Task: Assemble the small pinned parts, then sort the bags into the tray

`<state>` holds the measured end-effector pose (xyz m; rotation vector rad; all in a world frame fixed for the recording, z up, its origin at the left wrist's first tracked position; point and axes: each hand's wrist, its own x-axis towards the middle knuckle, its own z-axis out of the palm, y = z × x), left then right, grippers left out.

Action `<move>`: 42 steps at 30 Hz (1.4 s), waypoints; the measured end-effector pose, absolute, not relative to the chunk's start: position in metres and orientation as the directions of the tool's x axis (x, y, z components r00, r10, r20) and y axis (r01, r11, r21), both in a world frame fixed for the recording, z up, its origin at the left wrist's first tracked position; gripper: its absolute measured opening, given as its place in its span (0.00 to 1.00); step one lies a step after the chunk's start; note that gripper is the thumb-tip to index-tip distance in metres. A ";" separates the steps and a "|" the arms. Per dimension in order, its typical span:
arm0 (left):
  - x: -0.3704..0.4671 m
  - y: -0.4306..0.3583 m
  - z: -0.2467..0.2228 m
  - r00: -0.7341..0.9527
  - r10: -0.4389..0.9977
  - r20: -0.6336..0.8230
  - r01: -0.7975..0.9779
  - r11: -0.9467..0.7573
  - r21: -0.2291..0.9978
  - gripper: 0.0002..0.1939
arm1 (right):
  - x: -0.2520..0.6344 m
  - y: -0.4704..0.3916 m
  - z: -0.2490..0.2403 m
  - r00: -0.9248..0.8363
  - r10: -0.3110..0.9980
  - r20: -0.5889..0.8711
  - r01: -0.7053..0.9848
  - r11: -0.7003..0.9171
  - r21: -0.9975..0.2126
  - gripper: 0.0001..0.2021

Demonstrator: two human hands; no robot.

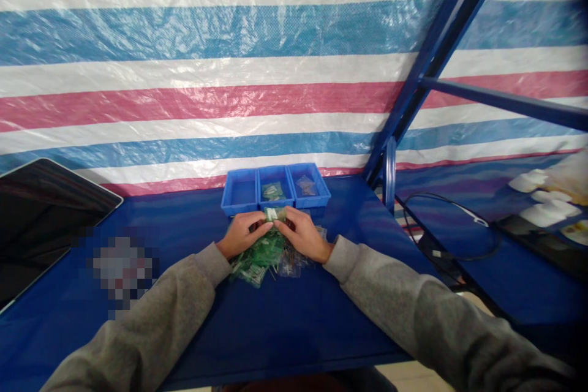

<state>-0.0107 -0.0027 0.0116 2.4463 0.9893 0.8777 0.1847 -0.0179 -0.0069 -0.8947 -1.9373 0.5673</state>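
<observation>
Between my left hand (245,233) and my right hand (303,233) is a small green plastic bag (274,214) with pale pieces inside. Thumbs and fingers of both hands pinch it from either side, above a heap of similar green bags (261,257). Clear bags (291,262) with thin metal-looking pieces lie at the heap's right. Just behind the hands stand three joined blue bins. The left bin (242,188) shows nothing inside, the middle bin (275,173) holds a green bag (272,191), and the right bin (302,170) holds a clear bag (305,185).
A dark-screened panel (50,214) stands at the left of the blue table (294,331), near a blurred-out patch (122,266). A blue metal frame (413,86) rises at the right. Beyond it, a black cable (454,256) and white objects (546,208) lie on another surface.
</observation>
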 end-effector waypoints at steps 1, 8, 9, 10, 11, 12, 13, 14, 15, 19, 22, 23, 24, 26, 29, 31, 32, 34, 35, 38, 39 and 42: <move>-0.010 -0.003 0.013 0.553 0.726 0.410 0.496 -0.682 0.538 0.16 | 0.185 -0.018 -0.007 -0.338 0.772 0.539 0.360 0.635 -0.684 0.10; -0.011 -0.003 0.010 0.533 0.748 0.396 0.517 -0.658 0.547 0.14 | 0.185 -0.016 -0.010 -0.357 0.773 0.524 0.354 0.632 -0.690 0.10; -0.011 -0.002 0.010 0.534 0.749 0.392 0.522 -0.657 0.544 0.14 | 0.185 -0.016 -0.010 -0.355 0.776 0.522 0.354 0.628 -0.693 0.11; -0.011 -0.002 0.010 0.534 0.750 0.391 0.525 -0.656 0.542 0.14 | 0.185 -0.016 -0.010 -0.351 0.779 0.520 0.355 0.624 -0.696 0.12; -0.012 -0.001 0.009 0.532 0.750 0.393 0.524 -0.656 0.543 0.14 | 0.185 -0.016 -0.010 -0.347 0.782 0.518 0.357 0.621 -0.698 0.12; -0.012 -0.001 0.009 0.532 0.749 0.394 0.520 -0.657 0.546 0.14 | 0.185 -0.016 -0.009 -0.343 0.784 0.517 0.360 0.618 -0.699 0.13; -0.012 -0.001 0.009 0.532 0.750 0.394 0.515 -0.656 0.552 0.14 | 0.185 -0.017 -0.009 -0.337 0.787 0.517 0.363 0.616 -0.700 0.13; -0.012 -0.001 0.009 0.528 0.752 0.394 0.510 -0.652 0.561 0.14 | 0.185 -0.017 -0.008 -0.328 0.789 0.519 0.366 0.613 -0.700 0.14; -0.012 0.000 0.008 0.522 0.756 0.394 0.508 -0.647 0.569 0.15 | 0.184 -0.017 -0.008 -0.316 0.793 0.521 0.369 0.609 -0.703 0.13; -0.012 0.001 0.003 0.493 0.770 0.406 0.520 -0.634 0.572 0.15 | 0.184 -0.018 -0.006 -0.282 0.800 0.529 0.361 0.599 -0.715 0.10; -0.013 0.002 0.001 0.520 0.752 0.404 0.532 -0.656 0.536 0.15 | 0.185 -0.018 -0.005 -0.300 0.796 0.526 0.356 0.605 -0.712 0.11; -0.013 0.002 0.001 0.532 0.743 0.406 0.536 -0.666 0.519 0.16 | 0.185 -0.018 -0.005 -0.307 0.796 0.523 0.354 0.605 -0.713 0.11; -0.013 0.002 0.001 0.541 0.734 0.410 0.538 -0.677 0.502 0.16 | 0.185 -0.018 -0.005 -0.312 0.796 0.519 0.350 0.604 -0.716 0.12; -0.013 0.002 0.002 0.551 0.720 0.422 0.539 -0.693 0.479 0.16 | 0.186 -0.017 -0.006 -0.316 0.797 0.514 0.342 0.601 -0.722 0.12; -0.012 0.001 0.005 0.551 0.721 0.420 0.536 -0.692 0.484 0.16 | 0.186 -0.015 -0.008 -0.300 0.807 0.508 0.349 0.589 -0.729 0.12; -0.012 0.000 0.007 0.549 0.733 0.402 0.535 -0.678 0.505 0.15 | 0.186 -0.015 -0.009 -0.292 0.815 0.501 0.360 0.579 -0.731 0.11; -0.012 0.000 0.008 0.547 0.739 0.393 0.535 -0.669 0.515 0.15 | 0.186 -0.015 -0.009 -0.292 0.817 0.498 0.364 0.576 -0.732 0.11; -0.012 -0.001 0.009 0.548 0.746 0.379 0.532 -0.660 0.531 0.15 | 0.186 -0.016 -0.009 -0.291 0.821 0.491 0.369 0.570 -0.734 0.10; -0.012 -0.001 0.010 0.549 0.746 0.376 0.527 -0.659 0.537 0.15 | 0.186 -0.016 -0.009 -0.289 0.823 0.489 0.369 0.567 -0.736 0.10; -0.012 -0.002 0.011 0.558 0.741 0.375 0.514 -0.663 0.545 0.15 | 0.186 -0.016 -0.009 -0.288 0.829 0.480 0.369 0.558 -0.743 0.10; -0.012 -0.002 0.011 0.559 0.740 0.373 0.514 -0.663 0.545 0.15 | 0.186 -0.016 -0.009 -0.289 0.831 0.476 0.369 0.555 -0.745 0.10; -0.012 -0.002 0.011 0.560 0.742 0.369 0.512 -0.660 0.550 0.15 | 0.186 -0.015 -0.010 -0.298 0.834 0.465 0.361 0.549 -0.753 0.10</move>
